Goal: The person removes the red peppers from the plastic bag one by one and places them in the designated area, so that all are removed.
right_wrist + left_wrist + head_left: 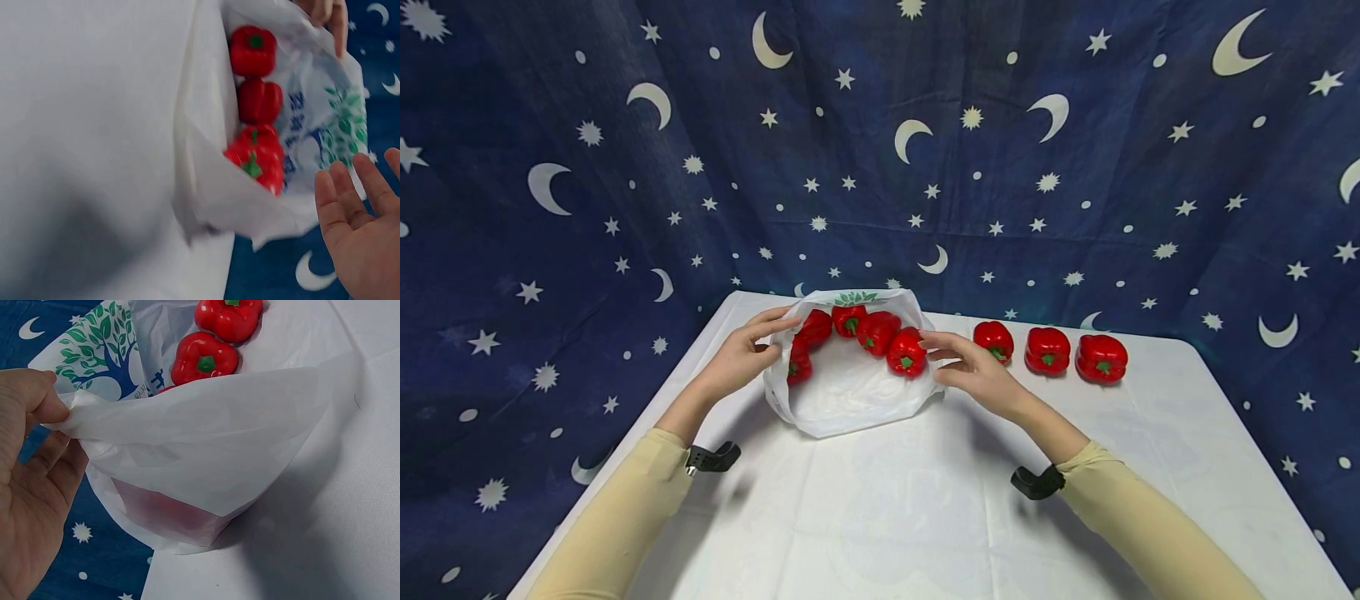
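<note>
Bag [842,400], white, thin-walled, printed with a green-and-blue tree [103,350]; rests on the desk [887,517] between the hands, mouth agape. Judged very light and limp by itself, apt to sag wherever unsupported; thin enough, I suspect, to tear under a hard tug. Best hold: the rim, pinched at two opposite sides; for lifting a load, more plastic bunched in each palm.

Hands, one pair, apart, at either side of the bag. Left hand [737,358] pinches the rim on its own side. Right hand [973,375] holds nothing; its fingers are loosely extended at the opposite rim, and whether the tips touch plastic I cannot tell from where I stand.

Bagged peppers [907,354], red, green-stemmed, five countable; ranged inside the bag from near the left hand round to just beside the right hand's fingertips.

Loose peppers [1047,351], three, matching; side by side on the desk, to the outer side of the right hand.

Handling note, all peppers: glossy, presumably firm, likely slippery to a fingertip grip and inclined to roll. Real or imitation, uncertain; if real, moderate in weight and easily bruised. Proper hold: palm over the broad shoulders, fingers down the lobes; stem too short for a handle.
</note>
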The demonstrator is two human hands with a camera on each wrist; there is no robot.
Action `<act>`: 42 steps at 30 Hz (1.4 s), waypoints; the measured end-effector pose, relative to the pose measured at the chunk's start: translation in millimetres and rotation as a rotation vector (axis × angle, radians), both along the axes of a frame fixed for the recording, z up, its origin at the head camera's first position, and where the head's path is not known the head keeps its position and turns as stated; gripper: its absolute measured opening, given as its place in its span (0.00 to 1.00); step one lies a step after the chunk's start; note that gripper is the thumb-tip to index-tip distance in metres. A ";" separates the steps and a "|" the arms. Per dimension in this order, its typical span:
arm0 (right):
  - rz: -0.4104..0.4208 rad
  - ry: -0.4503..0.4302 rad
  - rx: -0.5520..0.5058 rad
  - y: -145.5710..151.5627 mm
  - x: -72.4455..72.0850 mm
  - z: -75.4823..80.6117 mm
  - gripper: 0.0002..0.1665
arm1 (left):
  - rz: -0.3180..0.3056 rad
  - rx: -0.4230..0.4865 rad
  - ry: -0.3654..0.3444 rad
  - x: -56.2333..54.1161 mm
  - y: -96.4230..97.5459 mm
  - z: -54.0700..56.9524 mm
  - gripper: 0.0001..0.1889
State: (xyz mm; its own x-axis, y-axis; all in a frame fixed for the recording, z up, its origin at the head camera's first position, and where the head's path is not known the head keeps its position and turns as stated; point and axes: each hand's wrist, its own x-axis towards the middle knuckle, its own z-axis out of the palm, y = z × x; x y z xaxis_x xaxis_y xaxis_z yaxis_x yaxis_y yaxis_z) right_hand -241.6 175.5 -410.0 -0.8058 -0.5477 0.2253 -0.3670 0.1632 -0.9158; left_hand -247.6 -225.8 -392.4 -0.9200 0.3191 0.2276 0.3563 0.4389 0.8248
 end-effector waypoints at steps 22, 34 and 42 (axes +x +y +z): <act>0.090 -0.298 -0.144 -102.6 -33.4 -30.1 0.37 | 0.007 -0.016 0.006 10.2 1.6 12.2 0.27; 0.073 -0.415 -0.125 -138.7 -47.7 -37.3 0.39 | -0.001 -0.009 0.010 9.5 0.3 12.4 0.26; 0.049 -0.481 -0.114 -158.0 -49.8 -41.8 0.38 | 0.004 -0.025 0.012 7.7 -1.8 10.1 0.26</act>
